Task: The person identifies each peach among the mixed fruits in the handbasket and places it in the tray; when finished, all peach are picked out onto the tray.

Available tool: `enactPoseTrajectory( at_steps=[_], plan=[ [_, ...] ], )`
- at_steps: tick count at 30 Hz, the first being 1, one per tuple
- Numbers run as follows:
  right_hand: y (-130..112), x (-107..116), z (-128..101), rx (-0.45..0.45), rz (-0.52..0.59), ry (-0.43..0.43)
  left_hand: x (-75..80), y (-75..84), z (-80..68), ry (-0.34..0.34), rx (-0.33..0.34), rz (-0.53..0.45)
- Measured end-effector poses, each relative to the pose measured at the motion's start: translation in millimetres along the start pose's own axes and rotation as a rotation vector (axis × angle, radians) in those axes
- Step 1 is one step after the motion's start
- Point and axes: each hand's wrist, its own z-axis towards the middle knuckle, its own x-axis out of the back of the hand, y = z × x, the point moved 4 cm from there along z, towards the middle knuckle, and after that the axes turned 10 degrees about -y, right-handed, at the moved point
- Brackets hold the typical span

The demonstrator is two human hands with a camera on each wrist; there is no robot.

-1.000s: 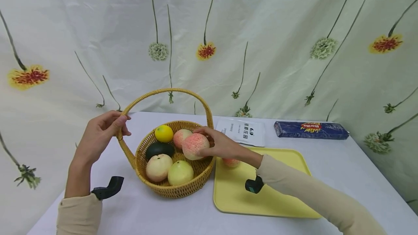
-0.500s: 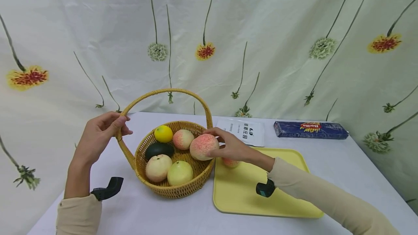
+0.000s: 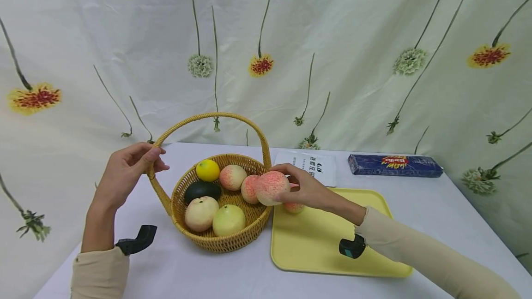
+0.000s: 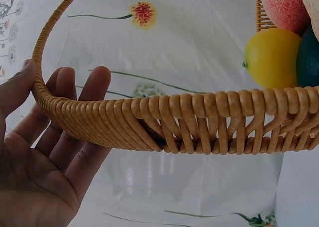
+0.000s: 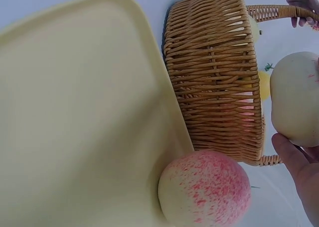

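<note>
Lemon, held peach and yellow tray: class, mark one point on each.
lemon (image 3: 208,170), head view, middle of its yellow skin.
held peach (image 3: 272,188), head view, its pink front face.
yellow tray (image 3: 316,243), head view, bare floor near its front.

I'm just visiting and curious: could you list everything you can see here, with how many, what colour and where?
basket: 1, tan wicker, table left
peaches: 4 pink; two in basket, one in right hand, one on tray
pale fruits: 2, basket front
lemon: 1, yellow, basket back
avocado: 1, dark green, in basket
tray: 1, yellow, right of basket
packet: 1, white, behind tray
box: 1, blue, far right
left hand: holds basket handle
right hand: holds peach
</note>
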Motion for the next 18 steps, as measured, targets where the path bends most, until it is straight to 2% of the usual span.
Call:
enactPoseTrajectory(
  at_steps=[8,18],
  plan=[
    [5,7,-16,0.011,0.037,0.031,-0.6,-0.7,-0.9,0.006,0.023,0.007],
    [14,15,-39,-0.036,0.041,0.076,-0.3,-1.6,-0.9,0.011,0.049,0.007]
  ],
)
